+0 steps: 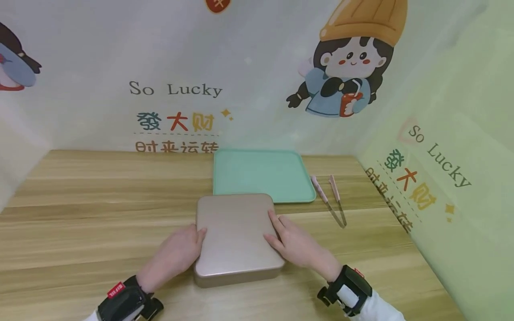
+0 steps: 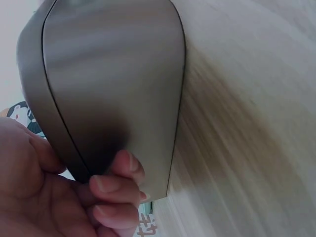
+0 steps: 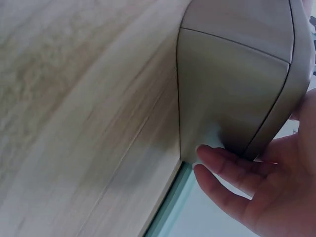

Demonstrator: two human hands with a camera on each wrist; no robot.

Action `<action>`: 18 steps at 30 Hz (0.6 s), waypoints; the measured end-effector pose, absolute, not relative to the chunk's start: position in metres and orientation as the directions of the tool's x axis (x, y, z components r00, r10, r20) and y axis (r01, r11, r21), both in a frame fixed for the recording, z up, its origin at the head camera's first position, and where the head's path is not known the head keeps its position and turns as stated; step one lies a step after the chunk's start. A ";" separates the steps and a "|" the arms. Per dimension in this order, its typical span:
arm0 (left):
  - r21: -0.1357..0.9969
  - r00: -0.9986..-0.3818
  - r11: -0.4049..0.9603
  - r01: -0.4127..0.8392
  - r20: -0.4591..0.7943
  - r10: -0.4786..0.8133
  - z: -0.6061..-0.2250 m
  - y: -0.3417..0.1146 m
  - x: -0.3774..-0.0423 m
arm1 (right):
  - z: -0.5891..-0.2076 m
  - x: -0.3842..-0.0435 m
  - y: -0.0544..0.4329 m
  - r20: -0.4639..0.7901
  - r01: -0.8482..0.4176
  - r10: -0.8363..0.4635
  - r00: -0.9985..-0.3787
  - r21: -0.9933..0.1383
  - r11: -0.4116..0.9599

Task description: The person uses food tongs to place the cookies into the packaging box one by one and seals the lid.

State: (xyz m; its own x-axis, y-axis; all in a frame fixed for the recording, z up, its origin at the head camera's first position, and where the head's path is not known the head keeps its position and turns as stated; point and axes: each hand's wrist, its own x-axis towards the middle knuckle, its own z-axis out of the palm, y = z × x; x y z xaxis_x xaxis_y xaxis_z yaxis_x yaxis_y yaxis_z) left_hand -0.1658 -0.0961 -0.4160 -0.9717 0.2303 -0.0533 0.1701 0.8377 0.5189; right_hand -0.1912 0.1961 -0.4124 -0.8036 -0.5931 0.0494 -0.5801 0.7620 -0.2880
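Note:
A closed champagne-coloured metal tin [image 1: 237,236] with rounded corners lies flat on the wooden table in the head view. A thin seam below its rim marks off the lid [image 2: 34,74] in the left wrist view. At the tin's left edge my left hand [image 1: 182,247] grips it, thumb on top and fingers [image 2: 116,190] bent against the side wall. My right hand [image 1: 295,240] holds the opposite edge. Its thumb lies on the lid, while fingers [image 3: 227,168] bend against the side in the right wrist view.
Behind the tin lies a mint-green tray [image 1: 261,176], its near edge partly hidden by the tin. Tongs with pale pink handles [image 1: 331,203] rest on the table [image 1: 100,214] right of the tray. A printed cloth [image 1: 257,89] stands along the back and right side.

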 end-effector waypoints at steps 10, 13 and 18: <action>0.577 -0.967 0.810 0.104 -0.130 0.217 -0.416 -0.102 -0.180 | -0.419 -0.204 0.192 0.015 -0.547 -0.580 -0.814 -0.356 0.758; 0.588 -0.968 0.804 0.094 -0.135 0.212 -0.415 -0.105 -0.183 | -0.418 -0.208 0.192 -0.014 -0.508 -0.564 -0.826 -0.413 0.756; 0.581 -0.968 0.808 0.099 -0.133 0.214 -0.413 -0.111 -0.186 | -0.408 -0.217 0.196 -0.003 -0.469 -0.520 -0.854 -0.428 0.773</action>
